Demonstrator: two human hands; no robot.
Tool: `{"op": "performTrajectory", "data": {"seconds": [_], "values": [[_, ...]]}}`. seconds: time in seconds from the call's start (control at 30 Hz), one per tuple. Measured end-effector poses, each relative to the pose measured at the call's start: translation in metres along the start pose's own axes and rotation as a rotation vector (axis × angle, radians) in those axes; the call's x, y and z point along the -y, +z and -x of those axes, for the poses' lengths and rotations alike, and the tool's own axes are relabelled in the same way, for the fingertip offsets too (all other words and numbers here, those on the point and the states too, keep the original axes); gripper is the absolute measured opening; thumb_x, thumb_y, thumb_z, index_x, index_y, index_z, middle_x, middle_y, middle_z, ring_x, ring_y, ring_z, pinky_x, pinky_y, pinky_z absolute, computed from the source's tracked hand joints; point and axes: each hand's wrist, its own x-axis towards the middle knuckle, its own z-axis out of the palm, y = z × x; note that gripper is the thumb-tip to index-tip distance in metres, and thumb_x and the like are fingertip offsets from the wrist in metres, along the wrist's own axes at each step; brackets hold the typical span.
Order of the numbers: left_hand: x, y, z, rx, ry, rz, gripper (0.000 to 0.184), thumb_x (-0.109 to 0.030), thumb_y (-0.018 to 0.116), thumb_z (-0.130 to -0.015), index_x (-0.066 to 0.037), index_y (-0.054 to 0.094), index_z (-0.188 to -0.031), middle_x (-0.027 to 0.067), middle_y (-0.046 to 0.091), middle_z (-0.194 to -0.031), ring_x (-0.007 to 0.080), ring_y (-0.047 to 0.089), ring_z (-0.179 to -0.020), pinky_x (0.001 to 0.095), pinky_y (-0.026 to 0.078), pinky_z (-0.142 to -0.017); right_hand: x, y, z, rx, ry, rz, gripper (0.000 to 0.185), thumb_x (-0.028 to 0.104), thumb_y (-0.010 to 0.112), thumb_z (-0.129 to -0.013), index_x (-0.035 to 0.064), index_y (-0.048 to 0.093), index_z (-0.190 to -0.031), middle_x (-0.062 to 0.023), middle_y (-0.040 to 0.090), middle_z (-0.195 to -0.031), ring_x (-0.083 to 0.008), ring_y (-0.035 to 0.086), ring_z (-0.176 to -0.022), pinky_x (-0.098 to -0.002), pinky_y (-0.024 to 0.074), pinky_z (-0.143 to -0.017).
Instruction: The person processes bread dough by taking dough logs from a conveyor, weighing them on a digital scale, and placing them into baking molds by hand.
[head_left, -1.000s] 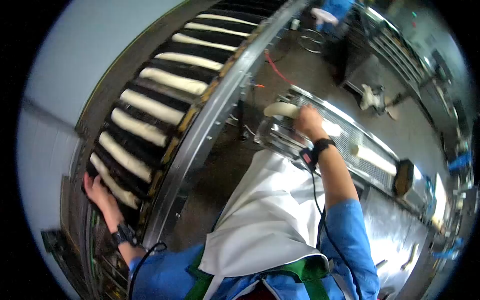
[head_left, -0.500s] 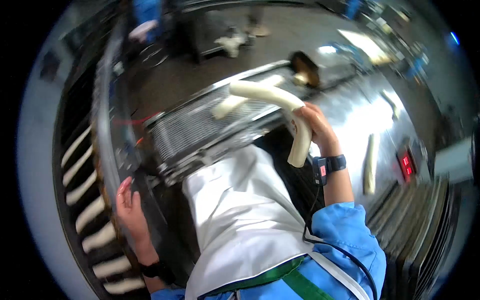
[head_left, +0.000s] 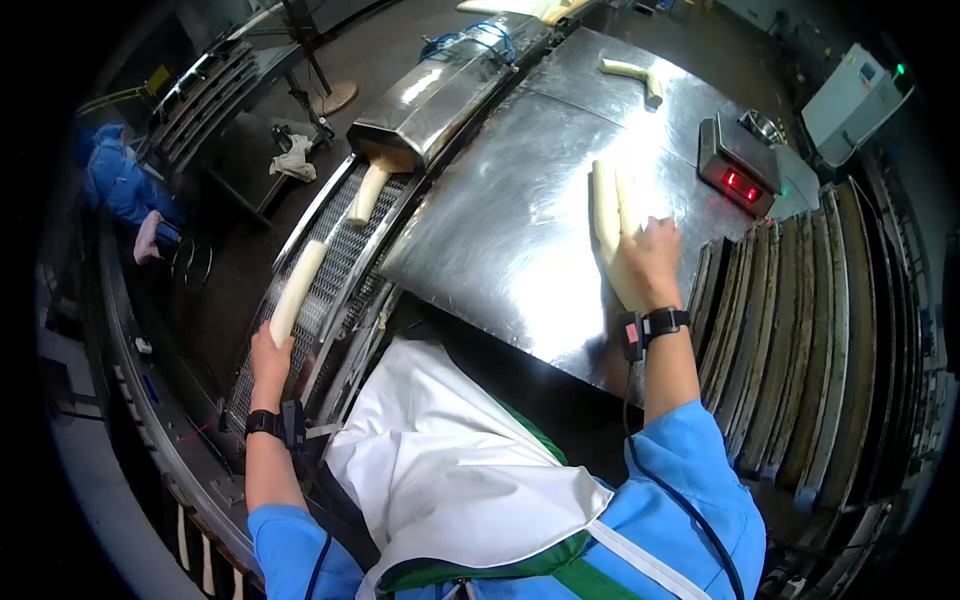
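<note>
On the mesh conveyor, my left hand (head_left: 270,358) is closed round the near end of a pale dough roll (head_left: 298,288). Farther along the belt, another dough roll (head_left: 368,195) lies at the mouth of the steel housing. Over the steel table, my right hand (head_left: 655,255) has its fingers curled on a dough roll (head_left: 627,203). A longer dough roll (head_left: 606,220) lies right beside it on the left, partly covered near my fingers. My right hand hides the near part of the roll it grips.
The steel table (head_left: 500,240) carries a bent dough roll (head_left: 640,75) at its far end. A scale (head_left: 738,165) with red digits stands on the right. Stacked trays (head_left: 800,330) line the right side. A person in blue (head_left: 130,185) is at far left.
My view has turned toward the table. My right hand has brought its dough roll down onto the table. My left hand, empty before, now grips a roll on the conveyor.
</note>
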Motion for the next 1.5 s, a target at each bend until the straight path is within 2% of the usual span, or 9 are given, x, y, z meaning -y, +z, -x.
{"op": "performTrajectory", "data": {"seconds": [0.07,0.17,0.3,0.47,0.57,0.7,0.9,1.3,1.5], "values": [[-0.007,-0.006,-0.005,-0.039,-0.039,-0.137,0.045,-0.023,0.07,-0.075,0.006,0.058,-0.107,0.0183,0.065,-0.092,0.0341,0.063,-0.083,0.0409,0.049,-0.075,-0.019,0.002,-0.005,0.553,0.556,-0.216,0.033,0.024,0.063,-0.075,-0.0074,0.064,-0.084,-0.0231,0.063,-0.074,-0.0354,0.062,-0.07,-0.0431,0.0489,-0.069],[-0.052,-0.026,-0.011,0.301,-0.423,0.512,0.039,-0.024,0.066,-0.076,0.007,0.06,-0.098,0.0098,0.061,-0.074,0.0225,0.058,-0.063,0.0354,0.046,-0.06,-0.04,0.037,-0.004,0.631,0.673,-0.521,0.031,0.024,0.064,-0.074,-0.0068,0.062,-0.076,-0.0161,0.06,-0.065,-0.0279,0.06,-0.06,-0.0393,0.0471,-0.059],[-0.176,-0.022,-0.015,0.43,-0.372,1.083,0.032,-0.027,0.067,-0.081,-0.001,0.06,-0.097,0.0047,0.06,-0.075,0.0136,0.057,-0.062,0.0292,0.046,-0.058,-0.044,0.046,-0.034,0.748,0.773,-0.774,0.032,0.025,0.062,-0.073,-0.0064,0.06,-0.068,-0.0068,0.055,-0.062,-0.018,0.052,-0.055,-0.0336,0.0431,-0.053],[-0.293,0.059,0.003,0.688,0.009,0.872,0.046,-0.02,0.07,-0.08,0.001,0.055,-0.118,0.0064,0.062,-0.094,0.0136,0.058,-0.084,0.0268,0.048,-0.076,-0.073,0.023,-0.106,0.503,0.925,-0.995,0.028,0.029,0.062,-0.074,0.0023,0.063,-0.08,-0.0044,0.056,-0.072,-0.0178,0.052,-0.065,-0.0328,0.04,-0.059],[-0.315,0.074,0.041,0.643,0.532,0.243,0.1,-0.033,0.082,-0.059,-0.009,0.033,-0.143,0.0207,0.036,-0.139,0.0393,0.034,-0.128,0.0528,0.028,-0.106,-0.117,0.01,-0.137,0.134,0.809,-1.374,0.028,0.029,0.062,-0.075,0.003,0.063,-0.087,-0.0047,0.057,-0.081,-0.0196,0.055,-0.075,-0.0338,0.0434,-0.068],[-0.324,0.068,0.058,0.676,0.805,-0.096,0.095,-0.026,0.08,-0.06,-0.025,0.035,-0.143,0.0189,0.017,-0.152,0.0426,0.013,-0.139,0.067,0.01,-0.106,-0.181,-0.012,-0.212,0.185,0.68,-1.319,0.027,0.036,0.066,-0.077,0.0115,0.063,-0.09,-0.0009,0.057,-0.078,-0.0158,0.052,-0.072,-0.0297,0.0413,-0.063],[-0.325,0.084,0.041,0.589,0.89,-0.217,0.09,-0.009,0.067,-0.064,-0.033,0.033,-0.144,0.0182,0.012,-0.154,0.0446,0.008,-0.14,0.0699,0.004,-0.104,-0.262,0.031,-0.254,-0.212,0.661,-0.013,0.035,0.014,0.055,-0.075,0.0068,0.064,-0.108,-0.0237,0.064,-0.106,-0.0381,0.058,-0.103,-0.0395,0.0452,-0.09],[-0.328,0.086,0.026,0.698,0.959,-0.315,0.09,-0.014,0.07,-0.064,-0.034,0.033,-0.143,0.0211,0.01,-0.153,0.0494,0.006,-0.139,0.0729,0.004,-0.102,-0.226,0.065,-0.204,0.026,0.956,0.078,0.052,0.019,0.059,-0.077,0.0121,0.05,-0.128,-0.0267,0.034,-0.136,-0.052,0.037,-0.124,-0.052,0.0384,-0.1],[-0.333,0.077,0.026,0.767,0.897,-0.271,0.095,-0.014,0.071,-0.065,-0.04,0.027,-0.145,0.0172,0.006,-0.155,0.048,0.002,-0.14,0.0727,0.002,-0.102,-0.168,0.097,-0.215,0.012,0.521,0.205,0.066,0.021,0.058,-0.077,0.0075,0.038,-0.139,-0.027,0.015,-0.149,-0.0529,0.009,-0.137,-0.064,0.024,-0.104]]}}
